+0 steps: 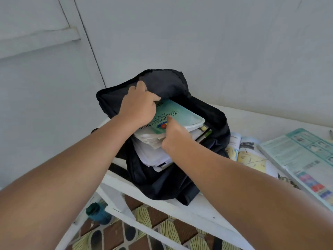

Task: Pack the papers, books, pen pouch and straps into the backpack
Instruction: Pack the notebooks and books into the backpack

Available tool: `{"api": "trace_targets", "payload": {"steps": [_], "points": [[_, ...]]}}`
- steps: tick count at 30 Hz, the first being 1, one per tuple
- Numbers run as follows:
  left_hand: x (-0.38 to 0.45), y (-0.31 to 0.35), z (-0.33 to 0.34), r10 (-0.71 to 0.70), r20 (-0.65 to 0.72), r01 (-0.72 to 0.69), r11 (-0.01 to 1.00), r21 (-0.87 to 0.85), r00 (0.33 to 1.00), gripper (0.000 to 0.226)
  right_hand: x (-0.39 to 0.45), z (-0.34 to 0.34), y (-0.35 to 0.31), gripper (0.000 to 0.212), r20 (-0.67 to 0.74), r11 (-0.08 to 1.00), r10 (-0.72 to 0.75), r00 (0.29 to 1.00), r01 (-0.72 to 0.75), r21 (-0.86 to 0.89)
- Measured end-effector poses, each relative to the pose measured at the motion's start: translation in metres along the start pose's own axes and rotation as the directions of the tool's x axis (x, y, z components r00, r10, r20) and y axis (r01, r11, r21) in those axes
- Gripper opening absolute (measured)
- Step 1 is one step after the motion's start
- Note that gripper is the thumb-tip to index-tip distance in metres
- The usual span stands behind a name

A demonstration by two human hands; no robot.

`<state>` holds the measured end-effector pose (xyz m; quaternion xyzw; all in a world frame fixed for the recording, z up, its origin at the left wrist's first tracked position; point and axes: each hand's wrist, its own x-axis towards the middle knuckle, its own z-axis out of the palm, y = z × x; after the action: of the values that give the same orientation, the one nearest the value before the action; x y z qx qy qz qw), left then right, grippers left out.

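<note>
Pale grey wall fills the bkgd, w/ a white-painted wooden surface [207, 212] below it, running from 6 to 3 o'clock. Black fabric backpack [173, 183] sits on the surface at centre frame, mouth open toward the camera, flap lifted at 12 o'clock. Stack of white papers and books [155, 154] is partway inside the backpack's mouth, topped by a teal-green softcover book w/ dark printed lettering [182, 114]; lower sheets still stick out toward 6 o'clock. Left hand [138, 107] grips the flap edge at approx 10 o'clock of the stack, fingers curled round the fabric, holding the opening up. Right hand [173, 138] at 5 o'clock of the teal book, fingers curled round the stack's near edge, thumb pressing on the cover. At 3 o'clock, just beside the backpack, an open book w/ yellow map-like pages [250, 156] lies flat; further right a large teal-printed booklet [306, 159] lies on the surface. Under the surface at 7 o'clock, a dark teal plastic bottle [98, 213] on the brown-and-yellow patterned floor [153, 230].
</note>
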<state>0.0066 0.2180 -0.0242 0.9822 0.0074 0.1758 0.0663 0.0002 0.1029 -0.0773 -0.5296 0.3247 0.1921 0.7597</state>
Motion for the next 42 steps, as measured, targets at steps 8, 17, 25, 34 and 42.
{"api": "trace_targets", "payload": {"steps": [8, 17, 25, 34, 42], "points": [[-0.006, 0.043, -0.006, -0.131, 0.221, 0.060, 0.951, 0.303, 0.966, 0.028, 0.002, -0.025, -0.007, 0.039, 0.125, 0.980, -0.145, 0.982, 0.159, -0.116], [-0.002, 0.220, 0.015, 0.146, 0.287, -0.185, 0.976, 0.112, 0.947, 0.012, -0.003, -0.188, -0.081, 0.026, -0.070, 0.813, -0.582, 0.810, 0.577, -0.080], [-0.048, 0.392, 0.055, 0.267, 0.749, -0.308, 0.947, -0.088, 0.606, 0.054, 0.002, -0.389, -0.119, 0.029, -0.315, 0.778, -0.622, 0.717, 0.517, -0.357], [-0.057, 0.421, 0.069, 0.167, 0.820, -0.333, 0.942, 0.030, 0.548, 0.064, 0.010, -0.486, -0.119, 0.057, -0.213, 0.326, -0.691, 0.691, 0.034, -0.945], [-0.058, 0.414, 0.086, 0.138, 0.808, -0.266, 0.964, 0.024, 0.573, 0.067, -0.004, -0.492, -0.137, 0.055, -0.256, 0.245, -0.615, 0.746, -0.128, -0.961]]}}
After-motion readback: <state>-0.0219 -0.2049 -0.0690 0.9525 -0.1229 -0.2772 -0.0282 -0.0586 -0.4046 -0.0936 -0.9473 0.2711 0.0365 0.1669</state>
